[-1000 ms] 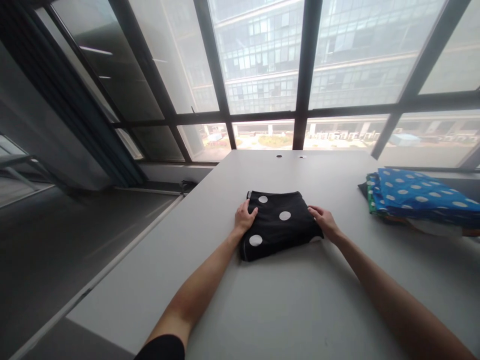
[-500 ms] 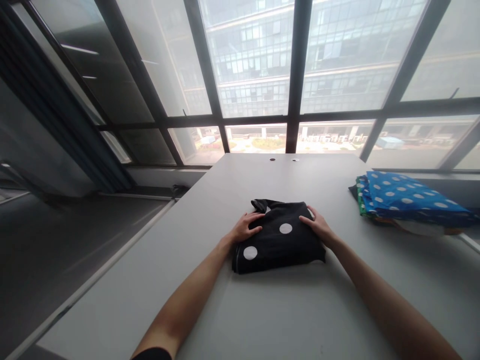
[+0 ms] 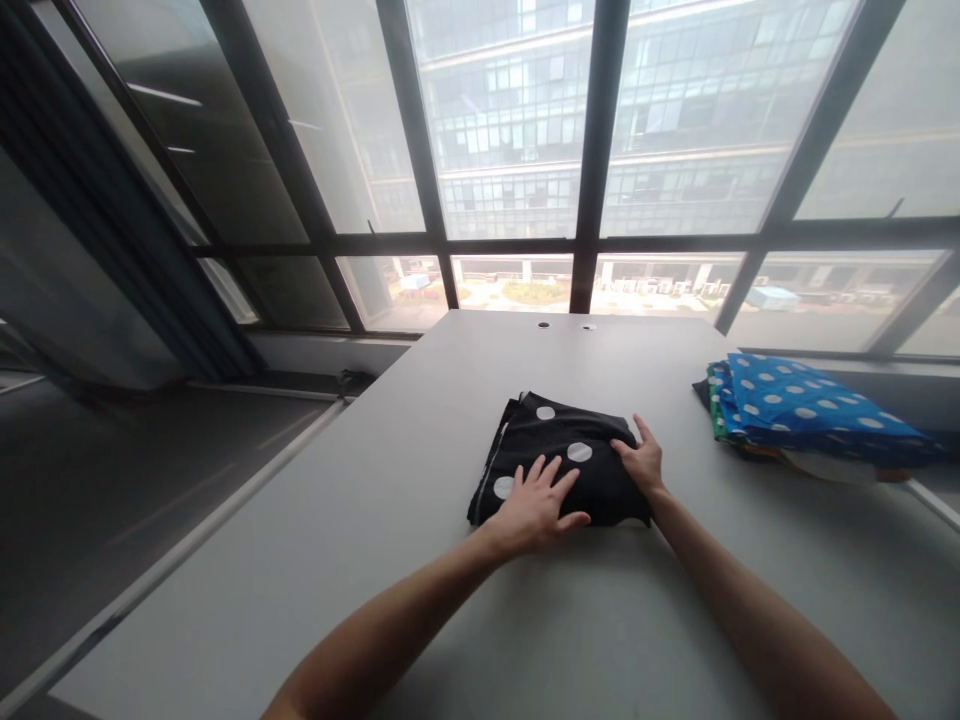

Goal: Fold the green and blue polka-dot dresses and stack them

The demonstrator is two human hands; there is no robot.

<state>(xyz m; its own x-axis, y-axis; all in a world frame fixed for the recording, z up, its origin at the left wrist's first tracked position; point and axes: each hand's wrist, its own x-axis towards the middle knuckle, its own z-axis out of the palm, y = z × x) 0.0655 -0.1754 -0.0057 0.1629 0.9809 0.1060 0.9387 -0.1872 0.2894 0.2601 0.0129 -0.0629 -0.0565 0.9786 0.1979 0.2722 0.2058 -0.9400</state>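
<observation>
A folded black cloth [image 3: 564, 432] with large white dots lies on the white table in front of me. My left hand [image 3: 532, 508] rests flat on its near part, fingers spread. At the cloth's right edge is my right hand [image 3: 643, 466], its thumb touching the top and its other fingers stretched out along the side. Neither hand is closed around the cloth. Stacked layers show along the left edge of the fold.
To the right, near the table edge, sits a pile of folded dotted cloths [image 3: 817, 400], blue on top with green below. The white table [image 3: 300, 560] reaches toward large windows [image 3: 510, 130]. A dark curtain [image 3: 127, 220] hangs at the left.
My left hand has moved from the cloth's left edge to its near middle, fingers now spread. The raised far-left corner now lies flatter. My right hand stays at the right edge, its fingers straighter.
</observation>
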